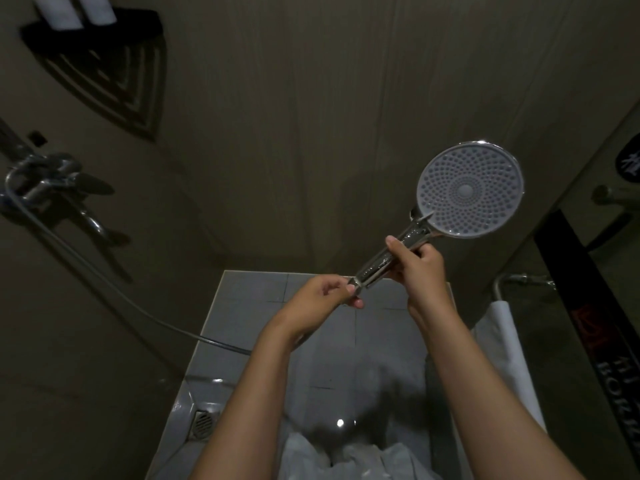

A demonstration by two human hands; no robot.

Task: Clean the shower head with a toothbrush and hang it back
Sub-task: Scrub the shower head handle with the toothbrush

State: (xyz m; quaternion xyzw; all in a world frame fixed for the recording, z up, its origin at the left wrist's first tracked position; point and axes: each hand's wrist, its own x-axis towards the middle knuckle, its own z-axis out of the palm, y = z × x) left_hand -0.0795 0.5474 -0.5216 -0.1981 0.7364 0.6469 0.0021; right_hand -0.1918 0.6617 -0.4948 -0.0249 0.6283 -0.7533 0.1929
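Shower head is held up facing the camera, right hand curled round its handle, left hand pinching the handle's base; no toothbrush visible, so scrubbing and rehanging probably remain

I see dim room, beige walls, grey tile floor, drain bottom left, black shelf top left, white towel right.

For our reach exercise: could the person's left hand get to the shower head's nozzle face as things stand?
Probably yes. The right hand grips the handle; the shower head faces the person, nozzles uncovered. The left hand, pinching the handle's lower end, must let go first.
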